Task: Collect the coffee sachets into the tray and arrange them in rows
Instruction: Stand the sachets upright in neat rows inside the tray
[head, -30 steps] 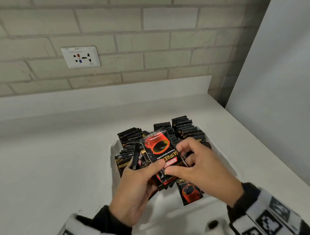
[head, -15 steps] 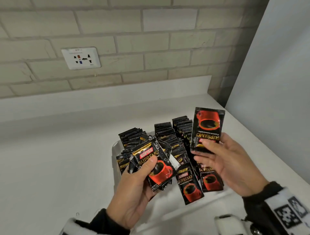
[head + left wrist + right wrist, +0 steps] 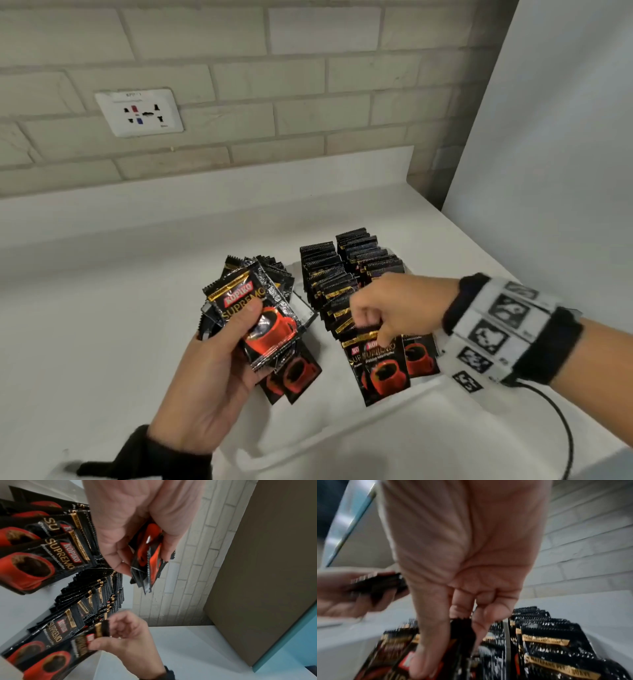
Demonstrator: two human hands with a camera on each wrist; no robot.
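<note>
Black and red coffee sachets (image 3: pixel 346 274) stand in rows inside a white tray (image 3: pixel 421 394) on the counter. My left hand (image 3: pixel 219 370) grips a fanned stack of sachets (image 3: pixel 263 322) just left of the rows; the same stack of sachets (image 3: pixel 147 561) shows in the left wrist view. My right hand (image 3: pixel 394 308) reaches in from the right and pinches the top edge of one sachet (image 3: pixel 383 370) at the front of the middle row. The right wrist view shows my thumb and fingers (image 3: pixel 477 626) closed on that sachet's edge (image 3: pixel 462 630).
The tray sits on a white counter (image 3: pixel 102 325) against a brick wall with a socket plate (image 3: pixel 140 113). A white panel (image 3: pixel 548 171) rises along the right side. A black cable (image 3: pixel 565 438) trails from my right wrist band.
My right hand has carried its sachet down from the air to the front of the middle row. The left hand has lifted its stack slightly to the left.
</note>
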